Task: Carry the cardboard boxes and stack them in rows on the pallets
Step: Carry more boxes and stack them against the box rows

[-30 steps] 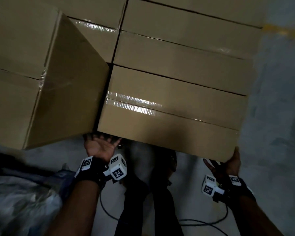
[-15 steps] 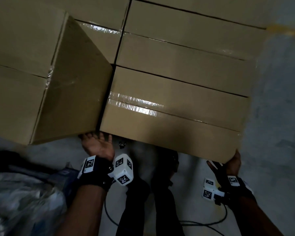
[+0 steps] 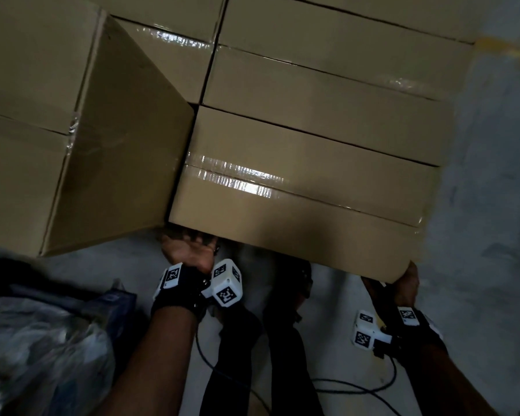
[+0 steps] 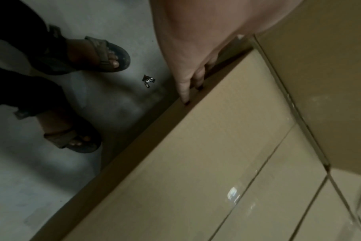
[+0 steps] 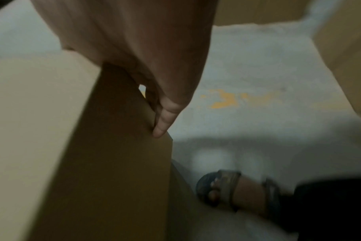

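Note:
A flat taped cardboard box (image 3: 297, 211) lies low in front of me, in line with like boxes (image 3: 327, 85) behind it. My left hand (image 3: 189, 250) is at its near left end. The left wrist view shows the fingers (image 4: 188, 84) straight against the box's (image 4: 216, 154) near face. My right hand (image 3: 406, 283) holds the near right corner, thumb up beside it. In the right wrist view its fingers (image 5: 165, 114) bend round the corner edge of the box (image 5: 41, 130). The pallet is hidden.
A taller box (image 3: 117, 145) stands tight against the left side. A plastic-wrapped bundle (image 3: 42, 355) lies at my lower left. A cable (image 3: 357, 388) trails over the grey floor by my sandalled feet (image 4: 93, 55). A small wrapper (image 4: 148, 80) lies near the box.
Both hands have stayed on the box's near side. The left hand has crept slightly closer under the edge, and the box has barely shifted.

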The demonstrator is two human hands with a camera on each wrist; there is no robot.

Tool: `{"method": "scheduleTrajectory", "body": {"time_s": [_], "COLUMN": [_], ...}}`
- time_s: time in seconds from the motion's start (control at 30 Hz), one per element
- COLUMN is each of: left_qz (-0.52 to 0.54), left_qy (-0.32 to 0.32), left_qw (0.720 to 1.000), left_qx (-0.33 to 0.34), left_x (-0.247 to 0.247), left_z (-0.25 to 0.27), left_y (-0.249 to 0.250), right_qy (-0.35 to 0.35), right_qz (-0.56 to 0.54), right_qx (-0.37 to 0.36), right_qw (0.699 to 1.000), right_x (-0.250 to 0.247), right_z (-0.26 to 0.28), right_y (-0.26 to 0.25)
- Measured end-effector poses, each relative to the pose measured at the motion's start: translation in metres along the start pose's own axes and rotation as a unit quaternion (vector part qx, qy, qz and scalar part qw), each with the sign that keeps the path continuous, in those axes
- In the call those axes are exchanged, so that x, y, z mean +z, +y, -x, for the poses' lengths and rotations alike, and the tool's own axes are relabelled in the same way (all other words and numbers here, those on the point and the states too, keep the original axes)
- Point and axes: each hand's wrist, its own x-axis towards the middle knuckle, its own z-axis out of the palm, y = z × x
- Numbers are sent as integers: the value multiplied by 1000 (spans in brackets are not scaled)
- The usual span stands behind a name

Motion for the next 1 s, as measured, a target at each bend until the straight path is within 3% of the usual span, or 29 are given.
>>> {"method": "scheduleTrajectory", "body": {"time_s": [0.2, 0.43, 0.6, 1.0], "left_qz": [19, 5, 15, -15], "left_qy": [2, -13, 19, -1], "left_qw": [999, 1000, 1000, 1000], "left_qx": [35, 28, 12, 16], "left_x": [-5, -2, -6, 7], "left_z": [-9, -23, -38, -20], "left_y": [16, 33, 39, 35], "right_qy": [-2, 2, -11, -12], "right_qz": [-3, 14, 42, 64], "right_qx": [-13, -22, -43, -59], "right_qw": [1000, 1000, 998, 996], "right_x": [0, -1, -3, -3], "right_z": [-1, -6, -8, -14], "right_y": [2, 2, 3, 4]}}
